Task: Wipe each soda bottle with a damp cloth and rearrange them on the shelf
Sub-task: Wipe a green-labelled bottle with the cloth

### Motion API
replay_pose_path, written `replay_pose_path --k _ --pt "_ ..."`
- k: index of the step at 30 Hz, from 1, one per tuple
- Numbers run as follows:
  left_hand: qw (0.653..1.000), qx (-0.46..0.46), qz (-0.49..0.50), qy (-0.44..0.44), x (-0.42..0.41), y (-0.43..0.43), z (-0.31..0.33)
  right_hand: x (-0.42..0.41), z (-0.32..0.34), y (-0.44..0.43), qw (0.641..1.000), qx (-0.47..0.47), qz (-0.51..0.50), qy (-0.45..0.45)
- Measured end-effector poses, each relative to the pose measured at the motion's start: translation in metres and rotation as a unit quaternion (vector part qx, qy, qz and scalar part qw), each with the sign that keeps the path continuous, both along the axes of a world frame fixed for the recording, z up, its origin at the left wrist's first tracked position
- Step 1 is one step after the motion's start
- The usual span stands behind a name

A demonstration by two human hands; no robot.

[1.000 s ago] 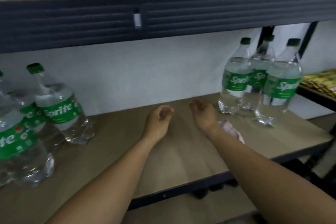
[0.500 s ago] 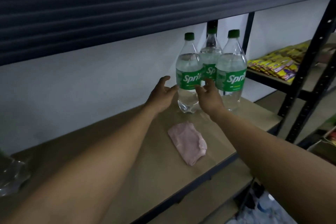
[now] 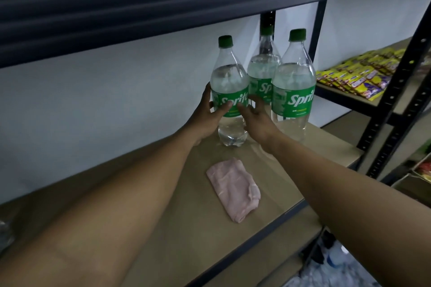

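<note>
You can come in from the front and left, over bare shelf board (image 3: 186, 228) around the folded cloth (image 3: 233, 189). The dark beam (image 3: 163, 7) hangs low overhead. The rear bottle (image 3: 263, 65) and right bottle (image 3: 293, 81) crowd just beside the left bottle (image 3: 229, 81).

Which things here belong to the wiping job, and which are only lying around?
Job: left bottle, held by left hand and right hand; middle bottle; right bottle; pink cloth; shelf board.
Lying about: yellow snack packets, off to the right.
</note>
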State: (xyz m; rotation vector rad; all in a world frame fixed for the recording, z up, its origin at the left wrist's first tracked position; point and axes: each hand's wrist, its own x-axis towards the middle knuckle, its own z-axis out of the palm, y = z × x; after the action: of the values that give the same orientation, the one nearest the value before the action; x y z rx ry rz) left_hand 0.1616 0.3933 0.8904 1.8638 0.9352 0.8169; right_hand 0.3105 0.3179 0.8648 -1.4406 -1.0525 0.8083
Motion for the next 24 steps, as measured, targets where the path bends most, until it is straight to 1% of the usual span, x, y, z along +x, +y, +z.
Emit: replay_pose_path --k 2,5,9,14,17,19,21,24 --pt "1.000 0.016 0.012 -0.001 -0.013 -0.003 0.000 -0.006 0.003 -0.001 1.000 -0.006 0.027 0.008" --pt "0.999 0.019 0.028 -0.002 -0.038 -0.008 -0.001 -0.022 0.002 -0.003 0.998 -0.013 0.056 -0.004" --pt "0.999 0.004 0.045 -0.003 -0.082 -0.019 0.000 -0.055 0.004 -0.009 0.996 -0.010 0.080 -0.038" --pt "0.998 -0.020 0.061 -0.010 -0.138 -0.042 0.004 -0.099 0.008 -0.022 0.989 -0.005 0.133 -0.058" --pt "0.997 -0.032 0.075 -0.004 -0.165 -0.057 0.008 -0.118 0.011 -0.036 0.984 0.010 0.165 -0.069" --pt "0.997 -0.006 0.077 0.015 -0.177 -0.070 0.010 -0.129 0.012 -0.048 0.979 0.028 0.188 -0.068" --pt "0.996 0.018 0.075 0.035 -0.186 -0.082 0.012 -0.137 0.012 -0.063 0.975 0.054 0.210 -0.043" --pt "0.996 0.037 0.062 0.057 -0.194 -0.103 0.015 -0.144 0.013 -0.091 0.973 0.097 0.206 -0.038"
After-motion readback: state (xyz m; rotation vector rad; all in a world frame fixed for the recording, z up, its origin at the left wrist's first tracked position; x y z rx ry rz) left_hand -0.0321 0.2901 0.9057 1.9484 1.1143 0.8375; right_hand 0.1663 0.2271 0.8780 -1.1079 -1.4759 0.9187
